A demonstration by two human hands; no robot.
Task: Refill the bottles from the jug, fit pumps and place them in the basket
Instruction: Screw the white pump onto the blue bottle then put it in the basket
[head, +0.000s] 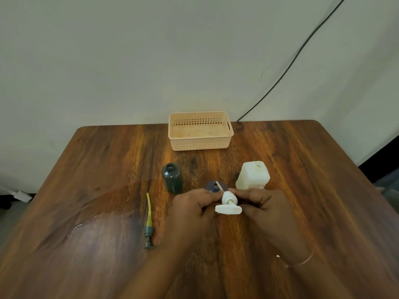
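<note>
A white pump (229, 204) is held between my left hand (192, 210) and my right hand (261, 206), and its tube reaches into the open neck of a dark blue bottle (212, 186) just behind my fingers. Most of that bottle is hidden by my hands. A dark green bottle (172, 177) stands upright and open to the left. The white jug (253, 175) stands open at the right. A green pump with a yellow tube (149, 223) lies flat on the table to the left. The peach basket (200, 130) sits at the far edge with nothing in it.
The wooden table (108, 190) has a glossy wet-looking patch at the near left. A black cable (291, 65) runs down the wall to the table's back edge, right of the basket.
</note>
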